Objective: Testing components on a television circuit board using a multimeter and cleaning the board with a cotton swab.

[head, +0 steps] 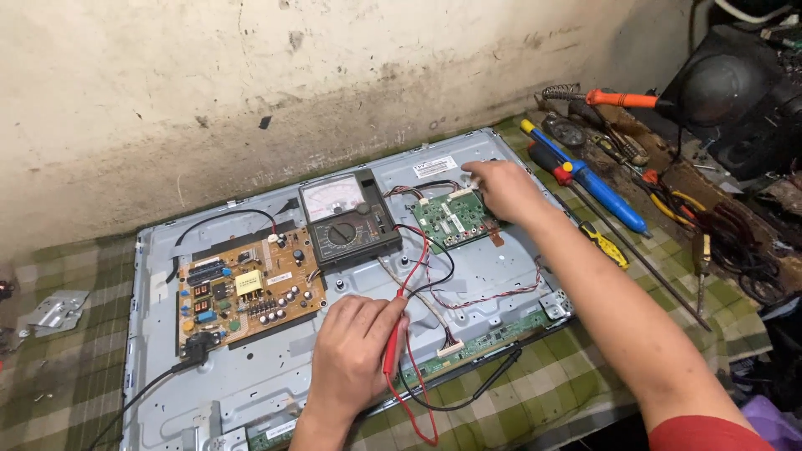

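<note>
Red probe (391,351) is gripped in L hand (355,355), fingers closed round it, tip pointed down at the metal panel (276,367) near its front edge; red lead loops off below the hand. R hand (505,190) is stretched to the green board (453,219) at the panel's far-right part, fingertips pinched at the board's top edge by a white connector; whether anything is held there can't be told. Black probe (497,376) lies loose at the front edge, rt of L hand. Analog meter (347,219) sits on the panel between green board and brown power board (246,288). Beyond the panel, on checked cloth (568,376): blue pump (589,179), yellow screwdriver (603,242), orange-handled iron (618,98) further back.
</note>
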